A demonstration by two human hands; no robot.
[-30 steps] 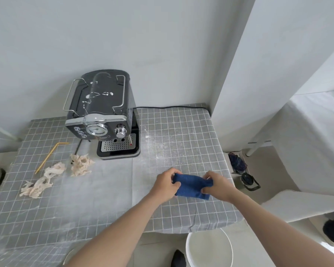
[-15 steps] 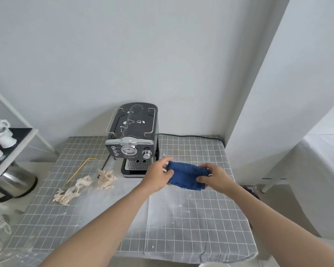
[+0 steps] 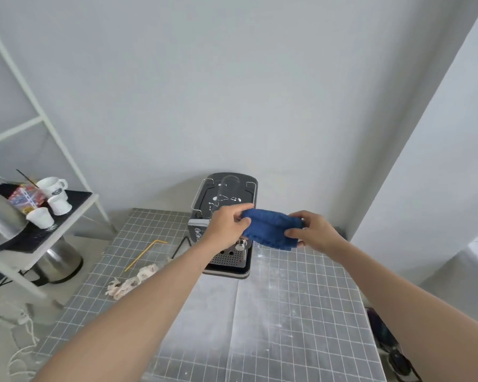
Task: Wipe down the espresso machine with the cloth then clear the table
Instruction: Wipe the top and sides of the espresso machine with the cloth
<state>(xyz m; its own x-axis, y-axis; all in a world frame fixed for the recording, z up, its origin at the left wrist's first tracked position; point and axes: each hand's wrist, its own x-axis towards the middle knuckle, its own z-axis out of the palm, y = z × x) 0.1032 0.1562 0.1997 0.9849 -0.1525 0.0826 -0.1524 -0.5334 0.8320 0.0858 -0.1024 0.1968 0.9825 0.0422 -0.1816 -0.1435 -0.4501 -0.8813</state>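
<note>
Both hands are holding the blue cloth [image 3: 271, 228] stretched between them in the air: left hand [image 3: 226, 224] is pinching its left end with curled fingers and thumb, right hand [image 3: 313, 232] is gripping its right end the same way. Grid-patterned table [image 3: 301, 312] is filling the lower frame; white dust is lying over its middle. Espresso machine [image 3: 226, 216] is standing at 12 o'clock on the table, against the wall, directly behind the cloth, white splashes showing on its dark top. Crumpled paper scraps [image 3: 130, 282] are lying at 9 o'clock, a yellow straw [image 3: 144, 255] just beyond them at 10 o'clock.
</note>
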